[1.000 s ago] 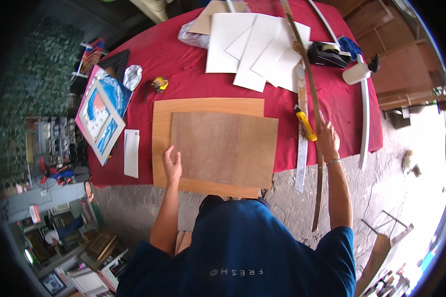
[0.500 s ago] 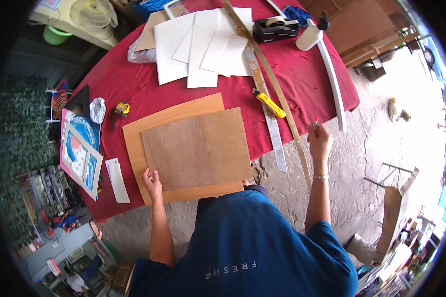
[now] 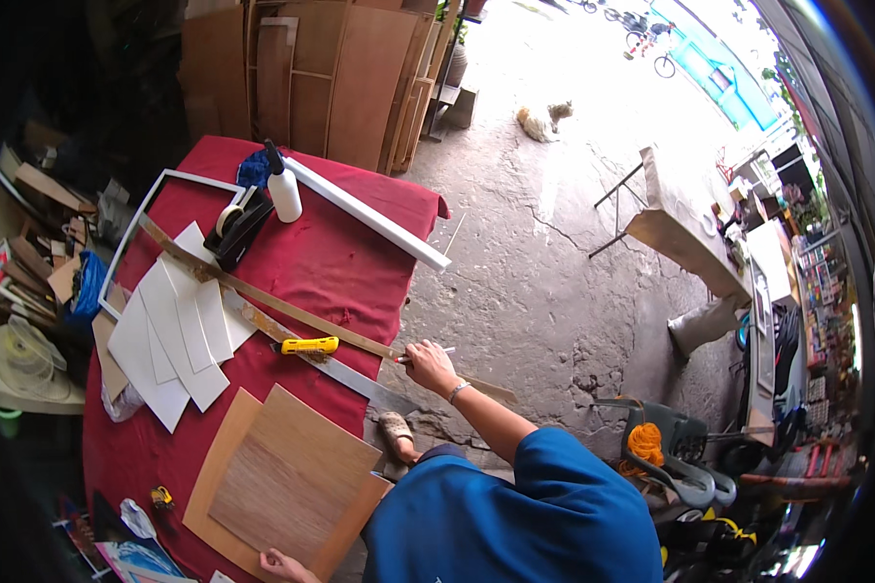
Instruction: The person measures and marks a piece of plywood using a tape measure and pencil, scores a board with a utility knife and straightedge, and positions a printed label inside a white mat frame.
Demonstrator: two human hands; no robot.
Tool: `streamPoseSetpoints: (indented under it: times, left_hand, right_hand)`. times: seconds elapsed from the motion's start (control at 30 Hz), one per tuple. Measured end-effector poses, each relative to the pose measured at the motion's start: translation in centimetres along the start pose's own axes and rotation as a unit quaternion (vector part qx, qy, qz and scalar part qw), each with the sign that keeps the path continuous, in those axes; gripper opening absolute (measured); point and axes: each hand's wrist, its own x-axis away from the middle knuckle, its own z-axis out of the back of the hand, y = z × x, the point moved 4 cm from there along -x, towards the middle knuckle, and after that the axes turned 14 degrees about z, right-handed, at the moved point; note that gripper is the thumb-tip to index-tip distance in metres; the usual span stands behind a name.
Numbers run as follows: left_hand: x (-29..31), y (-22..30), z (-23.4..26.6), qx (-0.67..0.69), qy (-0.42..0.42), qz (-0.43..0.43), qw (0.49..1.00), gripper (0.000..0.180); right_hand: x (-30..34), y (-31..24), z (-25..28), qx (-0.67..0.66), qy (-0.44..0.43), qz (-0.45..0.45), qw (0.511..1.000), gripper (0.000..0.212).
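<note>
My right hand [image 3: 432, 367] is closed around a slim pen [image 3: 402, 360] with a red end, right over a long wooden strip [image 3: 306, 321]. Whether it touches the strip I cannot tell. My left hand [image 3: 284, 567] lies at the lower edge of a brown plywood sheet [image 3: 287, 476], its fingers apart. Beneath that sheet is a larger, lighter orange-brown board [image 3: 204, 500]. A yellow utility knife [image 3: 308, 346] rests on a worn metal straightedge [image 3: 360, 381], which extends past the table's edge beside the wooden strip.
The red-covered table [image 3: 350, 282] holds white card sheets [image 3: 170, 325], a black tape dispenser [image 3: 238, 228], a white bottle [image 3: 284, 194], a white bar [image 3: 369, 214] and a tape measure [image 3: 161, 497]. An animal [image 3: 542, 121] lies on the concrete floor. Orange cord [image 3: 644, 445] sits at right.
My view has swung to the right, bringing more floor and the right-hand shelves in. My right hand, still with the pen, is now over the wooden strip. My left hand stays at the plywood.
</note>
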Motion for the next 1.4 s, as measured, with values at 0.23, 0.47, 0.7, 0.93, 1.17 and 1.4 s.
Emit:
streamPoseSetpoints:
  times: [0.23,0.47,0.7,0.93,1.17,1.4]
  left_hand:
    - [-4.2,-8.2,0.5,0.095,-0.014,0.134,0.986,0.039]
    - [-4.2,-6.6,-2.2,0.094,0.035,0.162,0.982,0.033]
    - [-1.3,-5.3,0.4,0.132,-0.005,0.175,0.976,0.027]
    - [0.0,-2.6,0.6,0.161,-0.062,0.216,0.961,0.033]
    - [-1.0,-3.5,1.6,0.158,-0.112,0.233,0.953,0.039]
    - [-1.6,-2.7,2.2,0.152,-0.138,0.282,0.937,0.036]
  right_hand:
    - [-3.1,-0.8,-0.9,-0.003,-0.013,0.011,1.000,0.013]
    - [-1.1,0.2,-1.6,-0.047,-0.016,-0.041,0.998,0.029]
    - [-1.0,-1.5,-2.0,-0.027,-0.011,0.010,1.000,0.037]
    - [-1.6,0.5,-2.8,-0.006,-0.079,-0.053,0.995,0.037]
    - [-3.0,-2.7,0.2,-0.004,0.116,0.070,0.991,0.032]
    - [-4.1,-8.2,1.3,-0.058,0.056,0.067,0.994,0.012]
